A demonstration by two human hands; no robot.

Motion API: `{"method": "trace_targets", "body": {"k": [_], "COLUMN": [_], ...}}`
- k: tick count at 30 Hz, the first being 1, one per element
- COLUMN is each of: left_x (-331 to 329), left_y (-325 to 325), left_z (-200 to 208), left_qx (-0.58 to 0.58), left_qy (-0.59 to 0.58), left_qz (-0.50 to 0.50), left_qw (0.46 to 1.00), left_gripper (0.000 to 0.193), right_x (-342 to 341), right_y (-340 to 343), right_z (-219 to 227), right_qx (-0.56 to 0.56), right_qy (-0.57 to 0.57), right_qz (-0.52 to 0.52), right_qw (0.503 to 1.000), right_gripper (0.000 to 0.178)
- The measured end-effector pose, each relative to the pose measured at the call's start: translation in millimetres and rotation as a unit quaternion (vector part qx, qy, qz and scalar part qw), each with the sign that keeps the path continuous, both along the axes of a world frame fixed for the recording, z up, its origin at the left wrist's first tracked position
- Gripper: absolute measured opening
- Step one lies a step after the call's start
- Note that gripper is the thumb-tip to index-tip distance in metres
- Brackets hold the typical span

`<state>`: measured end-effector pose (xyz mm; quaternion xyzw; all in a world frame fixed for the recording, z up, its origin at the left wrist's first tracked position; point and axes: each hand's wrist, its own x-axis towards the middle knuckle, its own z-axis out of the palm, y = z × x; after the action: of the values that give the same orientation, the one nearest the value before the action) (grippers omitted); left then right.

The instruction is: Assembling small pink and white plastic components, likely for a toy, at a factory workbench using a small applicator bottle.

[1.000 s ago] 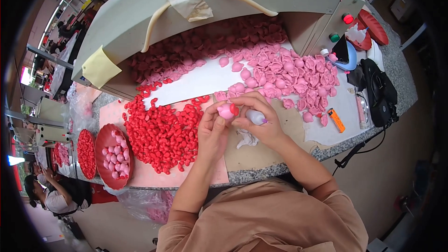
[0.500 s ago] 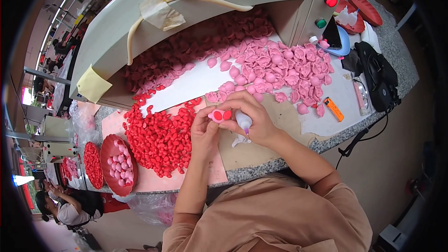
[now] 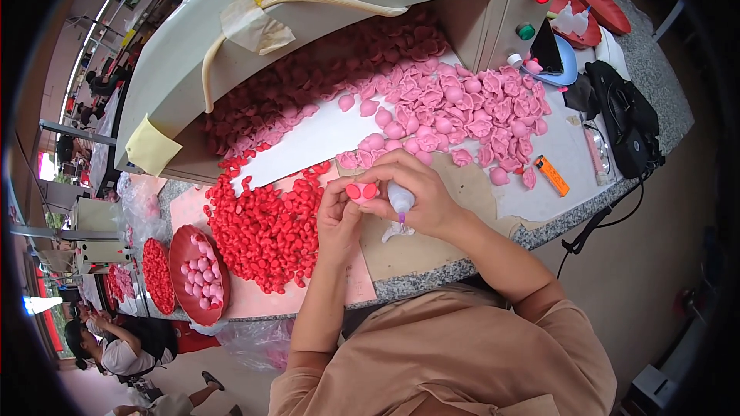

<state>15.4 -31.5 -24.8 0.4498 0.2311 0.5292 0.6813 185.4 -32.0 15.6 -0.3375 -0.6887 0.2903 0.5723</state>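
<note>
Our left hand has its thumb and fingers closed narrowly on a small pink piece that carries two round red discs, both turned up toward us. Our right hand steadies the other side of that same piece with its fingertips and also holds a translucent squeeze bottle, whose purple nozzle points toward the front edge of the bench. We have the piece raised over the middle of the bench, back from the front edge, above where a pink sheet meets a brown sheet. A crumpled white tissue lies on the brown sheet, just beyond the nozzle.

To the left of our hands, a heap of red pieces covers much of the pink sheet. Nearer the bench's left end, a red tray with pink pieces stands by the front edge. Behind our hands, a pile of pink shell-like pieces spreads out from under a pale housing. Toward the right end we see an orange lighter and a black bag.
</note>
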Motion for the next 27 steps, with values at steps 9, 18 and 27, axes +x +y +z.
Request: {"method": "trace_targets", "body": {"k": [9, 18, 27], "left_x": [8, 11, 4], "left_y": [-1, -3, 1], "left_z": [6, 5, -1], "left_qx": [-0.08, -0.084, -0.025], "left_qy": [-0.037, -0.082, -0.016], "left_qz": [-0.015, -0.022, 0.019], "left_qw": [0.996, 0.993, 0.999], "left_gripper": [0.038, 0.038, 0.044], "right_x": [-3, -4, -6], "right_y": [1, 2, 0], "right_z": [-4, -3, -11], "right_qx": [-0.02, 0.016, -0.074], "right_qy": [0.03, 0.011, 0.086], "right_qz": [-0.009, -0.002, 0.073], "right_qw": [0.999, 1.0, 0.991], "right_gripper": [0.035, 0.028, 0.023]}}
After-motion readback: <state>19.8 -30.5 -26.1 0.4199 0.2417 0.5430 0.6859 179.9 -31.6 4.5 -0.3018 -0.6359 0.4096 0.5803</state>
